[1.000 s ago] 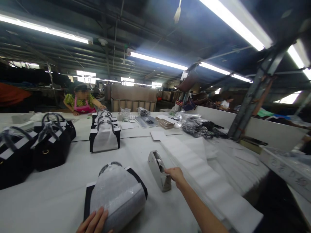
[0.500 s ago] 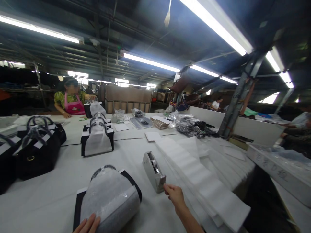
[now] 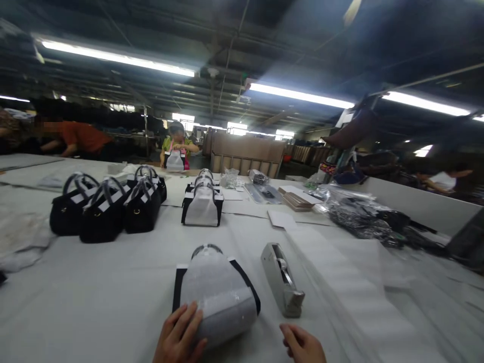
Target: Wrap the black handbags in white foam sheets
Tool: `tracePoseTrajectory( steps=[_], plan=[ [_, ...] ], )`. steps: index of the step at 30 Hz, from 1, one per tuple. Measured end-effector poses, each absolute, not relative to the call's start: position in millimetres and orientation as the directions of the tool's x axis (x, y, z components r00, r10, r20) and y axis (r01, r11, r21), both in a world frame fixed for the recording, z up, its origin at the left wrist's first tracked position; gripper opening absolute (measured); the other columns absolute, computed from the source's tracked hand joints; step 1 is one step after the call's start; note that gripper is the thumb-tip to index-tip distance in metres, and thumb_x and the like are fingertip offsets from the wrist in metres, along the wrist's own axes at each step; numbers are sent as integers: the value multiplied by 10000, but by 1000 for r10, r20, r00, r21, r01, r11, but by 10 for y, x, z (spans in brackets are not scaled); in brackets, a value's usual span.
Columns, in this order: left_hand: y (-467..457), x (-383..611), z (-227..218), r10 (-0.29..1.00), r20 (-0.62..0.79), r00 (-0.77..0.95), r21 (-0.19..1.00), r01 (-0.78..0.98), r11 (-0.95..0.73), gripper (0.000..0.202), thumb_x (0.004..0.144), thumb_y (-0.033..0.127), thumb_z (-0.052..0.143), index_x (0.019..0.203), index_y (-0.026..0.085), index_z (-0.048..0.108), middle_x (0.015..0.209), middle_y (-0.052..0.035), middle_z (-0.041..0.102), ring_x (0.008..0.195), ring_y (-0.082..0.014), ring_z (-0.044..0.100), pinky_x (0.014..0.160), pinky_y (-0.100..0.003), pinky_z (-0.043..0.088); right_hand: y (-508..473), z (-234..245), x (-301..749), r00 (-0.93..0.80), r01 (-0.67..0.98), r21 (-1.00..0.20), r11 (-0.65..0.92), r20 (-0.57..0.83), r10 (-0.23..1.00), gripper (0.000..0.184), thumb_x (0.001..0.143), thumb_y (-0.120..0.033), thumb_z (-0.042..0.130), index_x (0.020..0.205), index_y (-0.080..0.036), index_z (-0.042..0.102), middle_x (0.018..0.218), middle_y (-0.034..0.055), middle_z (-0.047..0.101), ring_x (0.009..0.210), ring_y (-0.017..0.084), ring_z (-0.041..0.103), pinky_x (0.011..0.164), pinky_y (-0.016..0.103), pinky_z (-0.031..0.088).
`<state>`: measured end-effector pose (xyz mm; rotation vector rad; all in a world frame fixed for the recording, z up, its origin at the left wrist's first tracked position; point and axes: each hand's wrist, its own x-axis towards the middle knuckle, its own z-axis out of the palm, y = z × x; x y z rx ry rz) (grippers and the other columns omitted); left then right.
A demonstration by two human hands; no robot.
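A black handbag (image 3: 217, 292), wrapped over its front in white translucent foam sheet, lies in front of me with its handles pointing away. My left hand (image 3: 181, 333) rests on the lower left of the wrap, fingers stretched out and slightly spread. To the bag's right stands a grey tape dispenser (image 3: 282, 282) with a roll in it. Just below the dispenser's front end is my right hand (image 3: 302, 343), thumb and fingertips pinched together, apart from both dispenser and bag. Whatever sits in that pinch, perhaps nothing, is too small to make out.
Black handbags (image 3: 108, 209) stand at left, and a row of wrapped bags (image 3: 203, 204) further back. Long white foam sheets (image 3: 351, 287) lie at right. Behind them are cardboard pieces (image 3: 298, 196) and a heap of plastic-wrapped items (image 3: 359, 212). A co-worker (image 3: 177, 143) stands across the table.
My right hand has come away from the dispenser's front end toward me, still pinched. My left hand stays on the wrapped bag. The view has turned left; the co-worker now raises a wrapped bag.
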<state>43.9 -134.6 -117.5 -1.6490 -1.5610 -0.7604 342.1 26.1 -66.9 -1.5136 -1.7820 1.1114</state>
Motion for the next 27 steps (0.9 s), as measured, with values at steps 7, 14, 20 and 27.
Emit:
tracePoseTrajectory(
  steps=[7,14,20,27],
  plan=[
    [-1398,513,-1140,618,786,-30,38,999,-1,446,820,340,607,1239,204,534,1295,-84,538,1171,-253,482,900,-356,517,-516,5,1985,-661,167,-985,44,-78,747,435,713,-581,607,650,-152,638,559,-12,551,482,97,476,470,210,376],
    [-1381,536,-1159,594,801,-72,109,994,-27,412,829,258,575,1232,183,537,1308,-105,515,1197,-271,451,913,-390,510,-477,-103,1582,-585,249,-952,-179,-295,755,341,731,-469,612,698,-130,618,554,-15,582,417,63,477,387,166,289],
    [-1383,556,-1145,566,818,-104,153,987,-40,389,835,234,543,1220,184,548,1278,-101,547,1148,-261,484,888,-385,492,-451,4,1431,-440,480,-812,-332,-550,710,282,850,-330,475,653,-143,552,478,-45,508,353,39,425,351,146,237],
    [-1433,620,-865,637,729,-249,264,962,74,294,827,291,552,1121,294,577,1338,-25,522,1135,-262,506,837,-445,425,-423,137,1291,-314,665,-683,-301,-622,718,280,817,-255,500,551,-167,498,388,-36,453,325,69,413,330,167,238]
  ],
)
